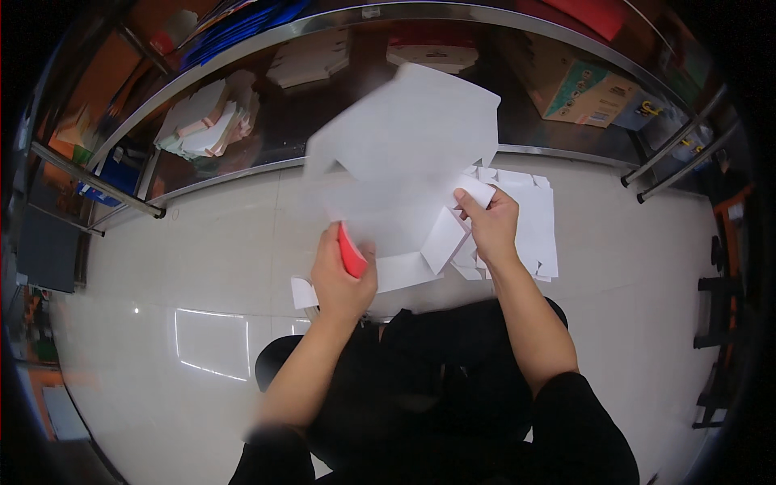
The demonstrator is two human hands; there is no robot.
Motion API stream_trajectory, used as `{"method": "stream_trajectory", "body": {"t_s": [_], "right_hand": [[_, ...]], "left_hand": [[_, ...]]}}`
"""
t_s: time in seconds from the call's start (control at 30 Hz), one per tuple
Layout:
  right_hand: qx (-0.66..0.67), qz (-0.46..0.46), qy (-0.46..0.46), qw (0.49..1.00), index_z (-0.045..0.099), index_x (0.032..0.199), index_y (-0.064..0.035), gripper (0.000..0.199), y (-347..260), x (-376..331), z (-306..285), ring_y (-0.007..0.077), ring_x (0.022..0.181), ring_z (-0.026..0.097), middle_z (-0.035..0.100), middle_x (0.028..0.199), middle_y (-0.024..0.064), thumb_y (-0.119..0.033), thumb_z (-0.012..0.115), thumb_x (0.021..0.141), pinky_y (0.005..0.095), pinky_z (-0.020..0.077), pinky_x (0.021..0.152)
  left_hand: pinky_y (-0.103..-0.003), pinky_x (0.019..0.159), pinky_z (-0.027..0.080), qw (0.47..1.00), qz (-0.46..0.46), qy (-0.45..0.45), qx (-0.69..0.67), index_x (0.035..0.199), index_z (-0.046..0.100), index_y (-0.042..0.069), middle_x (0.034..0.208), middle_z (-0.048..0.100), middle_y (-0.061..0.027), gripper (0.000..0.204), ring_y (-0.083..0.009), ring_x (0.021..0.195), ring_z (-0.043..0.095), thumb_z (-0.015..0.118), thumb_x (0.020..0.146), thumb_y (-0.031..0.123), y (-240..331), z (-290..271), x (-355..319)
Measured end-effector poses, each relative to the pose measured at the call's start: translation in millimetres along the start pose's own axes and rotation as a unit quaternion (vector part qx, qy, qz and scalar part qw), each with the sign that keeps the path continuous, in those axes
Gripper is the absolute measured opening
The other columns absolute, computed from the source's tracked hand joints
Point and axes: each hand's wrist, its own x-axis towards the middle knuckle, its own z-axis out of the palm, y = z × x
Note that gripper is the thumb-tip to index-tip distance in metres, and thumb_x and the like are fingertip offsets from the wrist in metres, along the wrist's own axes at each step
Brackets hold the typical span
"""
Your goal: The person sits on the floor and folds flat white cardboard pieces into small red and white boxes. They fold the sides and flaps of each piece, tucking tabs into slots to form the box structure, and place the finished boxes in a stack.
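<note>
A white cardboard box blank (412, 121), partly folded, is held up in front of my lap, its large panel tilted toward the shelf. My left hand (343, 279) is closed round its near left side, where a red flap (351, 250) shows beside my fingers. With thumb and fingers, my right hand (491, 222) pinches a white flap on the right side. Just below that hand, another folded flap (444, 240) stands out at an angle. The blank's left edge is smeared by motion. Under and beside my right hand, a stack of flat white blanks (535, 226) lies on the floor.
Beyond the blank runs a low metal shelf (566, 145). On it stand a brown carton (590, 93), stacked cut card pieces (202, 117) and more flat white card (311, 61). Shelf legs (659, 166) rise at the right. Glossy tiles (218, 242) cover the floor.
</note>
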Motion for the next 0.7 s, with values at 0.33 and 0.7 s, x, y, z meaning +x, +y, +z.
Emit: {"method": "stream_trajectory", "body": {"t_s": [0.33, 0.7], "right_hand": [[0.048, -0.172, 0.091, 0.980, 0.070, 0.101, -0.0011, 0.027, 83, 36, -14, 0.0277, 0.083, 0.069, 0.070, 0.085, 0.0072, -0.023, 0.075, 0.086, 0.0377, 0.0541, 0.076], [-0.119, -0.125, -0.174, 0.969, 0.070, 0.100, 0.0025, 0.014, 24, 43, -23, 0.0125, 0.088, 0.060, 0.068, 0.094, 0.0054, -0.003, 0.060, 0.092, 0.0275, 0.0441, 0.084]], "left_hand": [[-0.044, 0.081, 0.051, 0.973, 0.132, -0.187, 0.023, 0.125, 0.058, 0.006, 0.109, 0.063, -0.0149, 0.053, -0.0365, 0.096, 0.063, 0.077, 0.075, 0.010, 47, 17, -33], [-0.045, 0.096, 0.050, 0.987, -0.116, -0.099, -0.040, 0.130, 0.051, -0.008, 0.122, 0.061, -0.0265, 0.056, -0.0435, 0.112, 0.061, 0.074, 0.083, 0.012, 14, 15, -17]]}}
